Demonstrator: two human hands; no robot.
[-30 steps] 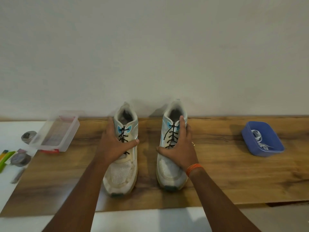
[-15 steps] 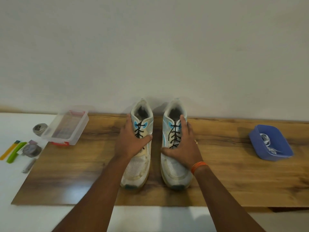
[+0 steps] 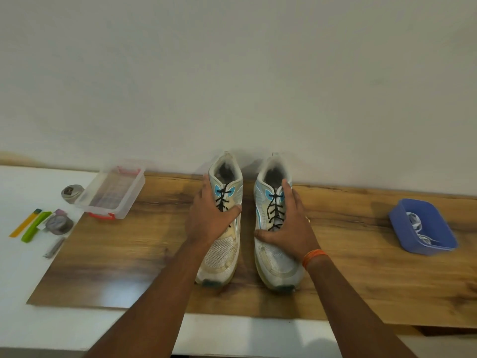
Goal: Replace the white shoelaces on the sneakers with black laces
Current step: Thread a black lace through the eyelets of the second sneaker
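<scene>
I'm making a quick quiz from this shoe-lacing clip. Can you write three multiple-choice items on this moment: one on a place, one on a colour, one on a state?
1. Where does the blue tub stand?
A. On the wooden board, right of the sneakers
B. On the white surface, left of the clear box
C. Between the two sneakers

2. What colour are the laces threaded in both sneakers?
A. White
B. Black
C. Orange

3. How are the hands placed?
A. Both raised off the shoes
B. Both inside the tub
C. One laid over each sneaker

Key: 1 A, the tub sits on the wooden board at far right. 2 B, black laces cross both tongues. 3 C, the left hand lies over the left sneaker and the right hand over the right sneaker.
</scene>
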